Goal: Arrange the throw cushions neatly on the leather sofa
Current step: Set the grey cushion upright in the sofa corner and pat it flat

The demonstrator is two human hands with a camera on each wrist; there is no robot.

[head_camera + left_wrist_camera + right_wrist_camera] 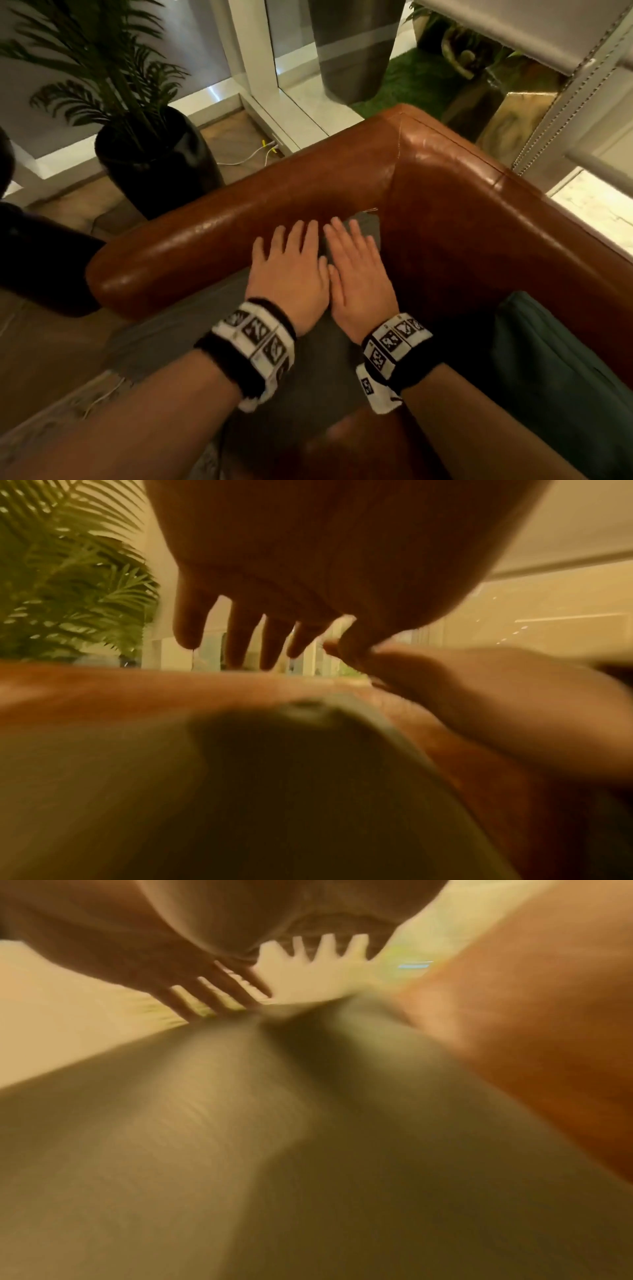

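left hand (291, 270): flat, fingers straight and slightly spread, palm down on the grey cushion (191, 329); it holds nothing.
right hand (356, 270): flat beside the left, thumbs touching, fingers straight, pressing the same cushion.
grey cushion: in the corner of the sofa (445, 212), its far tip tucked where armrest and backrest meet; it leans along the armrest.
green cushion (555, 370): on the seat to the right, against the backrest, apart from the grey one.
wrist views: both blurred; the fingers (246, 639) appear straight over the fabric, though contact cannot be confirmed there.
plant (113, 89): in a dark pot on the floor beyond the armrest.
step in hand: judged to be patting or pressing the grey cushion into the corner to settle it.
next move: likely lifting both palms off, checking that the cushion sits square, then reaching right for the green cushion; this calls for a light two-handed grip at its edges.
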